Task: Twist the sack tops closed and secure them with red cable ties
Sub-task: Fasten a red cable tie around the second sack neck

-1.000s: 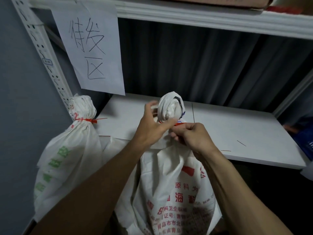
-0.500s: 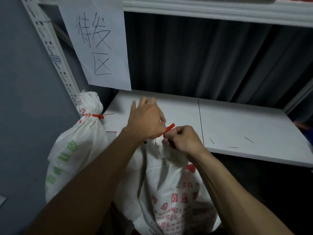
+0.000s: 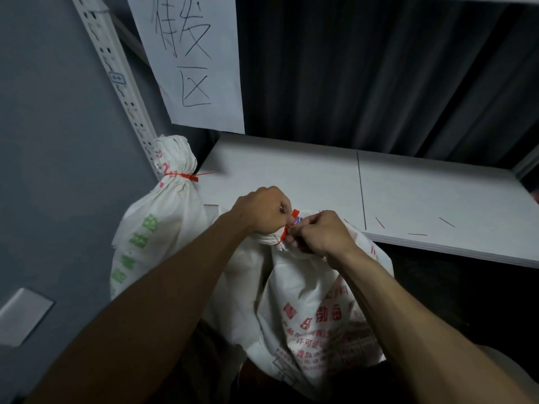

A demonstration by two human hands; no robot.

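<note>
Step in hand: cinching tie on 2nd sack. I see L hand (image 3: 264, 211) fisted tight on the twisted neck of the red-print sack (image 3: 318, 310), which stands front-centre below the shelf board (image 3: 423, 199). R hand (image 3: 323, 233) pinches the red cable tie (image 3: 293, 221) w/ fingertips, touching L hand; the tie wraps the neck, tail poking up between both hands. Can't tell if the tail is thru the head yet, fingers hide it. Green-print sack (image 3: 151, 228) at left looks done, its own red tie (image 3: 186, 176) round the neck. Next, I judge: pull tail hard w/ R while L keeps the twist from unwinding. Thin red offcuts (image 3: 417, 234) lie on the board.
</note>
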